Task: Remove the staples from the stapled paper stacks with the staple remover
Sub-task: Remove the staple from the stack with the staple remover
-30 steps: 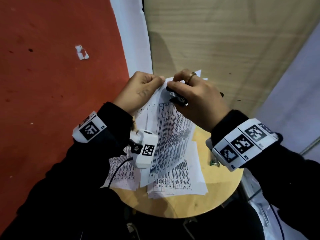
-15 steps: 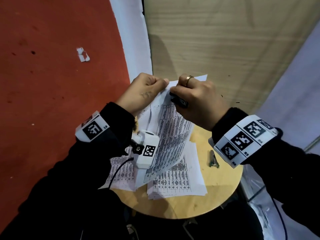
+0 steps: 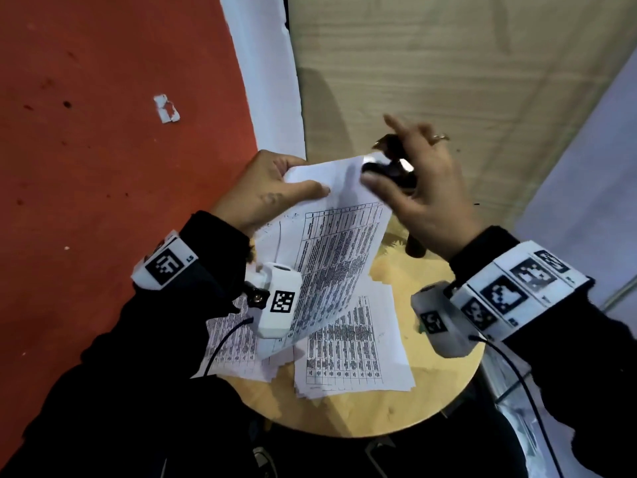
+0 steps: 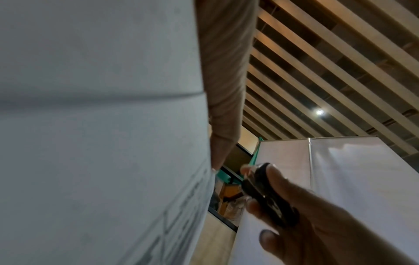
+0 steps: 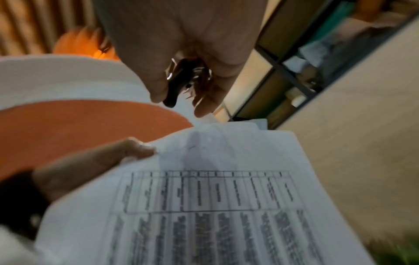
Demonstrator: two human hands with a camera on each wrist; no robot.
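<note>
Change since 0.5 s ago: your right hand (image 3: pixel 425 188) was down on the top corner of the held paper stack (image 3: pixel 331 243) with the staple remover (image 3: pixel 389 167) biting at the edge. Now it's lifted up and away, tool clear of the sheet, index finger flicked out. My read: the pull is done on that corner and the staple is prob out, but can't confirm. No staple is visible in the tool or on the paper; too blurry.

Fingers, right: thumb (image 3: pixel 374 182) and middle fingers curl round the remover body, index is straight and off it. Right wrist view shows the black tool (image 5: pixel 181 82) tucked in the palm, metal claws pointing down toward the sheet. Can't tell if the claws are squeezed closed.

Fingers, left: left hand (image 3: pixel 265 194) pinches the top-left corner of the stack, thumb on the printed face, other fingers behind. The stack is held tilted up off the counter (image 3: pixel 406 401).

Rel. to fingers: the worked corner sits just below and left of your right fingertips, apart, no contact. It's right beside your left thumb (image 5: pixel 138 148).

Other stacks (image 3: pixel 351 360) lie flat on the counter below both hands, so prob more to do. A small dark item (image 3: pixel 415 248) sits under your right palm; can't ID.
</note>
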